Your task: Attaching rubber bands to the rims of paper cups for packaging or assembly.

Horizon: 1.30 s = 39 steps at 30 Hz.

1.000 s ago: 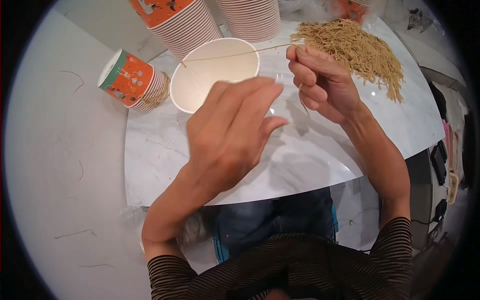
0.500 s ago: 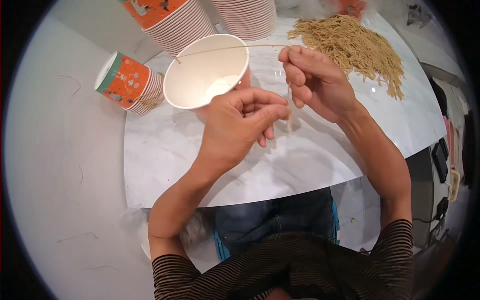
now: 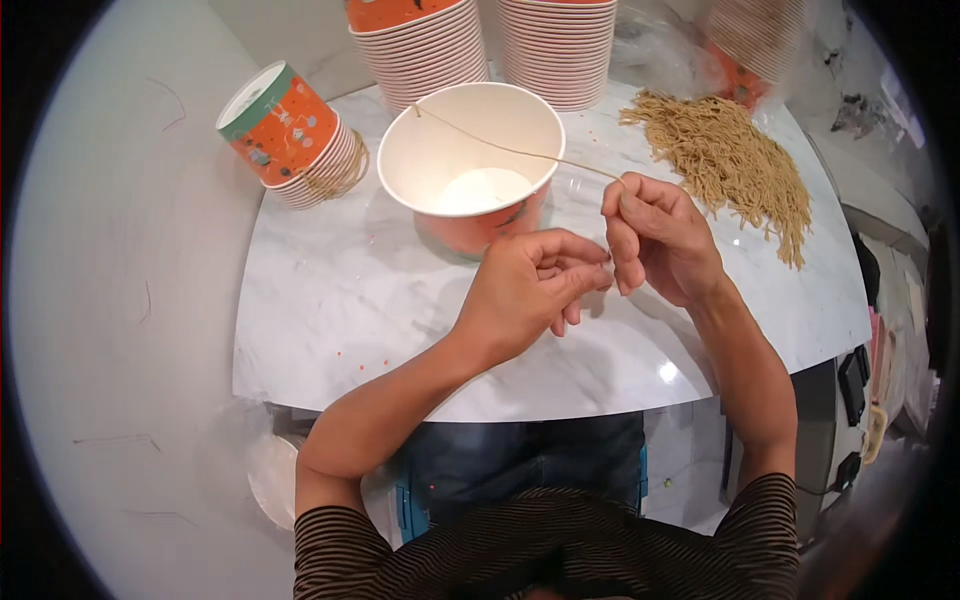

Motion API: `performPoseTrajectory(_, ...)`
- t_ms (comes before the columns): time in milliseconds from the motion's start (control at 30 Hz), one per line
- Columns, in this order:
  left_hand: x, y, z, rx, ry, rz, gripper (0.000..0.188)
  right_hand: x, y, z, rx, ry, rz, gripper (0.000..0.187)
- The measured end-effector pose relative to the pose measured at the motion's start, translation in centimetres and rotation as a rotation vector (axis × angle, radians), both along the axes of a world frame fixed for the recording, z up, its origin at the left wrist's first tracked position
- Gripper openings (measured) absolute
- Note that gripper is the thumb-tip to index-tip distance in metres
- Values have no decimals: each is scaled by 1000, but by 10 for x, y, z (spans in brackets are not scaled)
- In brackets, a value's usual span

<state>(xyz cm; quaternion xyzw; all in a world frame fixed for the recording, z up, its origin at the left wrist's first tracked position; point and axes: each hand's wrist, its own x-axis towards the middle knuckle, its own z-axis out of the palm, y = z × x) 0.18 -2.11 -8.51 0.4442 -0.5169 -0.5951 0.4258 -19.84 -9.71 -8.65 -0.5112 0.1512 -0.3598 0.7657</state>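
Note:
A tan cord runs from the far left rim of a large paper bucket across its mouth to my right hand. That hand pinches the cord between thumb and forefinger, just right of the bucket. The bucket is white inside and orange outside, and stands upright. Close by on the left, my left hand is closed in a pinch, its fingertips nearly meeting the right fingers. Whatever sits in that pinch is too small to make out. Behind my right hand lies a heap of tan cords.
At the left, a tilted stack of orange paper buckets has cord looped around its rims. Tall bucket stacks stand behind. More buckets in clear plastic are at the back right. The marble-patterned table ends in a curved front edge.
The whole view has shifted, so the table things sit lower in the picture. A pale strand that hung at my left fingertips no longer shows. My right hand still pinches the cord.

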Motion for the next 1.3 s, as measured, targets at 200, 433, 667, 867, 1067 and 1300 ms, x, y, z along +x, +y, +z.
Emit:
performPoseTrajectory(200, 5, -6, -9, 25, 11, -134, 25, -3, -11, -1, 31, 23, -106, 30)
performPoseTrajectory(433, -9, -2, -14, -189, 82, 101, 46, -3, -12, -2, 27, 3, -52, 30)
performPoseTrajectory(667, 1, -12, -25, -20, -6, -104, 23, -2, -11, -4, -8, 10, -39, 30)
performPoseTrajectory(867, 0, -13, -23, -45, 9, -11, 25, -8, -23, -8, 31, 134, -163, 30)
performPoseTrajectory(1067, 5, -15, -19, -6, -51, -85, 26, 6, -9, -6, -323, 400, -675, 35)
performPoseTrajectory(1300, 15, -13, -11, -13, -210, -82, 26, 10, 12, 7, -649, 467, -164, 27)
